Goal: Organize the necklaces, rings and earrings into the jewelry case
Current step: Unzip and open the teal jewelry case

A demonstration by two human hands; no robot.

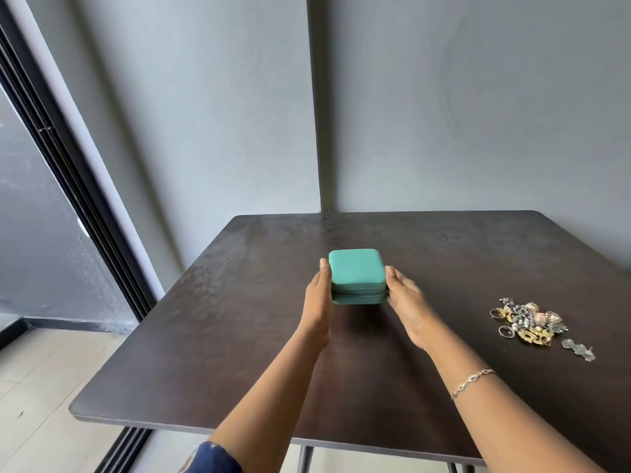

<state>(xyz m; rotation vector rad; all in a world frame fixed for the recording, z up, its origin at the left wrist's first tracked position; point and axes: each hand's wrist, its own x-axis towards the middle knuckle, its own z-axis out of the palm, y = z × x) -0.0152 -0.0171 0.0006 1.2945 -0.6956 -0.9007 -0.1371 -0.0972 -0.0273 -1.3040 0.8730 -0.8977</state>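
A closed teal jewelry case (pixel 355 271) sits near the middle of the dark brown table (pixel 239 329). My left hand (pixel 318 298) presses flat against its left side and my right hand (pixel 406 302) against its right side, so the case is held between both palms. A heap of jewelry (pixel 529 320) lies on the table at the right: gold and silver rings, earrings and chains tangled together. One silver piece (pixel 578 349) lies slightly apart from the heap.
The table stands in a corner of grey walls (pixel 444 114). A dark sliding door frame (pixel 68 186) runs down the left. Pale floor tiles (pixel 44 387) show beyond the table's left and front edges.
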